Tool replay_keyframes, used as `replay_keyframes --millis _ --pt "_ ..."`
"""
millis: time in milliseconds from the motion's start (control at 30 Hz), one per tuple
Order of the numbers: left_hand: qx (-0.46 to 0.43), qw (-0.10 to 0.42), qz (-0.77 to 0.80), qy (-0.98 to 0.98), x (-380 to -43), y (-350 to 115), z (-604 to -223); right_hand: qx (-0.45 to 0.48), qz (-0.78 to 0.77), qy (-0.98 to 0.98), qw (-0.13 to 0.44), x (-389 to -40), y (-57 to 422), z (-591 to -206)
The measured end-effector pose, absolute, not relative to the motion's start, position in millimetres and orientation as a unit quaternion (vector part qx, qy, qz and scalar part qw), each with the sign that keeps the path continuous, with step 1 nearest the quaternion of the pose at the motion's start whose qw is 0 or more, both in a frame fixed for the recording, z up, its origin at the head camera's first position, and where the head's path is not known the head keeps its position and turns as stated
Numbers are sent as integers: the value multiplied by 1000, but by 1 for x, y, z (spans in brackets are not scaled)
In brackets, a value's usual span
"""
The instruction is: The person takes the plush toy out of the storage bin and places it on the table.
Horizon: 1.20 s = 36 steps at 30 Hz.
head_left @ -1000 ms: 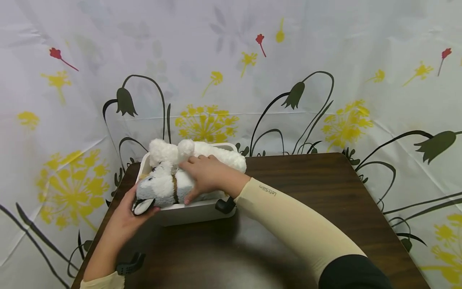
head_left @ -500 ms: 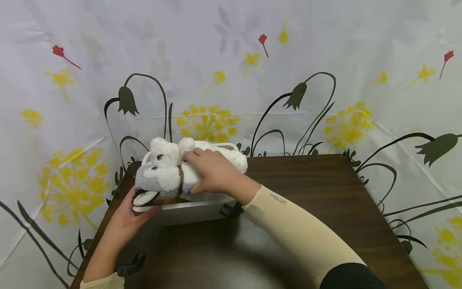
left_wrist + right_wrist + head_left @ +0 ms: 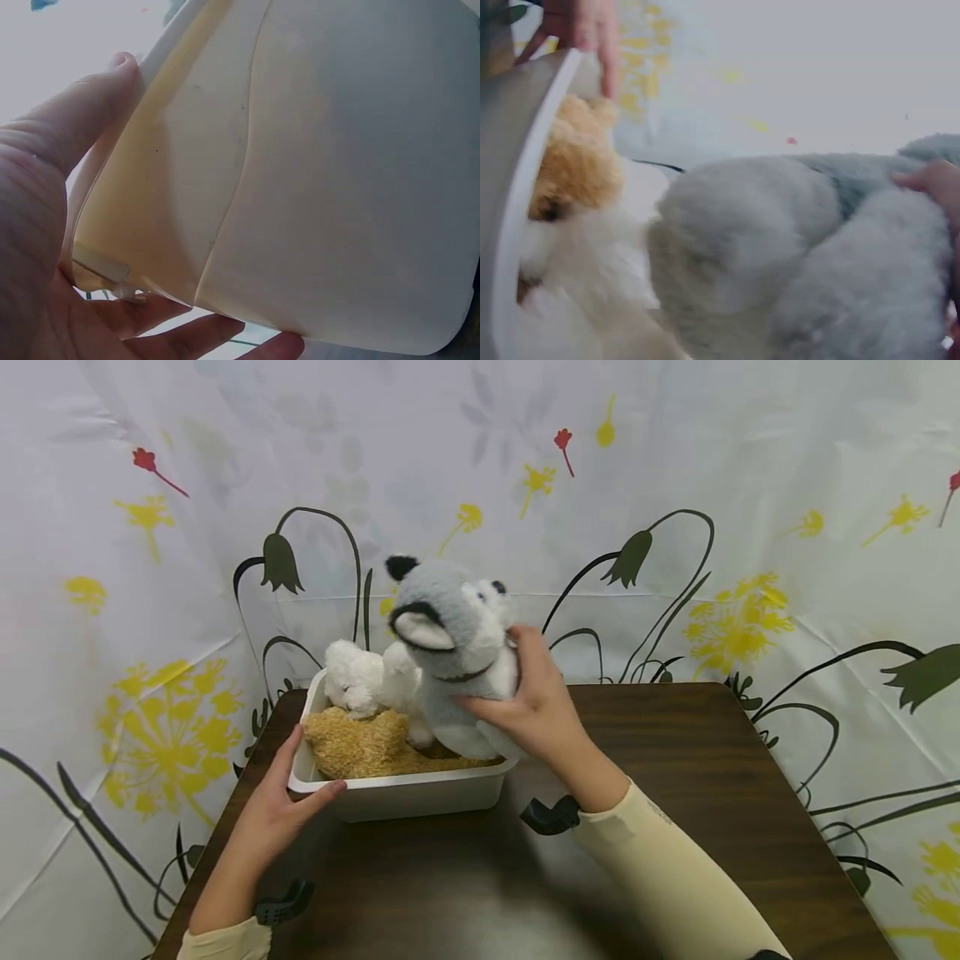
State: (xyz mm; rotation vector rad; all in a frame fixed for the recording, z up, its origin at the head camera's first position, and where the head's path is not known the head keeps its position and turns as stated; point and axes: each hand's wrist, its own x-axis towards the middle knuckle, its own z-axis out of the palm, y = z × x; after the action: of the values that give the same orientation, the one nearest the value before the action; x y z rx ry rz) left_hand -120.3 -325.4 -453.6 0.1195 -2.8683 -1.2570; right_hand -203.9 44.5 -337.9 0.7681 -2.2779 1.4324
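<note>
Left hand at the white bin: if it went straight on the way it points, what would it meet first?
The white bin: the left hand grips its near left corner. Past its wall, the tan plush toy inside would probably come next, though depth is hard to judge.

The desk (image 3: 660, 743), dark brown and wood-grained, gleams pale down the middle of its near half! And there, over toward the back left, sits a white bin (image 3: 420, 798), long side facing front.
</note>
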Motion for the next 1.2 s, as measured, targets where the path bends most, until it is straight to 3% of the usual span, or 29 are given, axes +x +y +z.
replay_keyframes --millis 267,633,1200 --pt "38 16 -403 -914 -121 -323 -455 179 683 -666 240 -175 99 -313" --pt "49 25 -409 -911 -118 -321 -460 161 725 -557 370 -175 162 -331" --pt "51 35 -420 -905 -117 -321 -463 116 732 -543 396 -201 238 -377"
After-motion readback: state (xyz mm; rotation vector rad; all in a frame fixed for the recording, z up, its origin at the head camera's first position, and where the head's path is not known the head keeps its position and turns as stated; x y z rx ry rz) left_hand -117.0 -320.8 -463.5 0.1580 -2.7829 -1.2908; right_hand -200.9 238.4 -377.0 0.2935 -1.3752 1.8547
